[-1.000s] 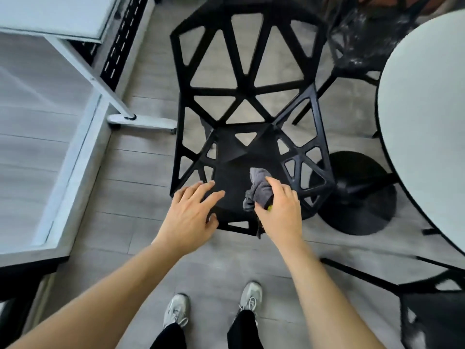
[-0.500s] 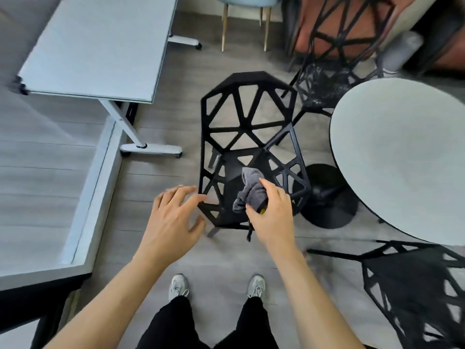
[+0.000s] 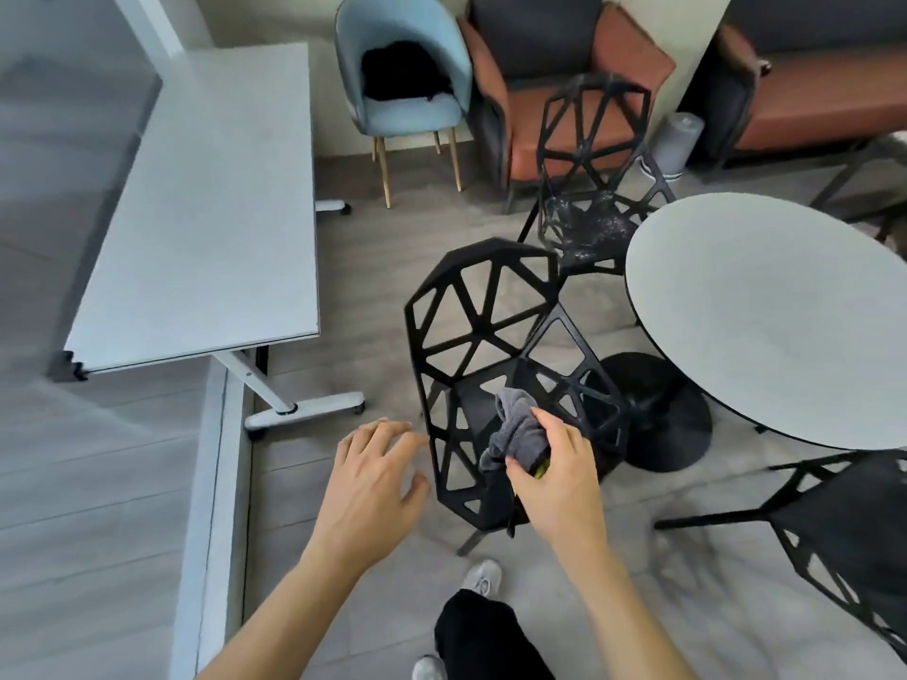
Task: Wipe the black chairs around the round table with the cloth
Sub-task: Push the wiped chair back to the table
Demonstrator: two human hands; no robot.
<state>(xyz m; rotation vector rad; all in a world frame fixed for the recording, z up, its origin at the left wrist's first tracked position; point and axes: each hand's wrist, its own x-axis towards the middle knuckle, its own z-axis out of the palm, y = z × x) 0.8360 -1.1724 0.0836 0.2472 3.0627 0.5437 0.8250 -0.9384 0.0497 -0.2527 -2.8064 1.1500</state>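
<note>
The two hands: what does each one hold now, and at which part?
The right hand grips the bunched grey cloth at its lower end; the rest sticks out above. The left hand holds nothing.

Three lattice chairs round one desk, person standing at the nearest.
Near chair (image 3: 495, 365) sits centre, left of round desk (image 3: 775, 326); desk base (image 3: 657, 409) just right of its seat. Second chair (image 3: 589, 179) behind it, at desk's far-left edge. Third chair (image 3: 844, 532) front right, partly under desk rim. Right hand (image 3: 559, 478) holds cloth (image 3: 515, 429) over near chair's seat; left hand (image 3: 373, 478) just left of that chair. Long desk (image 3: 206, 228) far left. Padded chair (image 3: 407, 81) and sofa (image 3: 564, 71) at back.
</note>
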